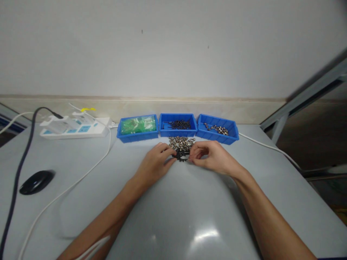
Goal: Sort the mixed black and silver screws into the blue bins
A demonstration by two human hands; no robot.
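The left hand [157, 159] at nine o'clock and right hand [210, 155] at three, fingertips nearly closed, hold unclear, flank one black screw pile [181, 156]; towards twelve, one shiny metal pile [181, 143], three blue bins [177, 134].

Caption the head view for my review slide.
Left hand and right hand at a pile of small parts on a gray table, before three blue bins.

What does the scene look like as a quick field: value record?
left_hand: fingertips at dark pile, left side
right_hand: fingertips at its right side
shiny pile: metal pieces, just behind dark pile
left bin: green packet
middle bin: dark screws
right bin: shiny pieces
far left: power strip, black oval object
grip: too small to tell
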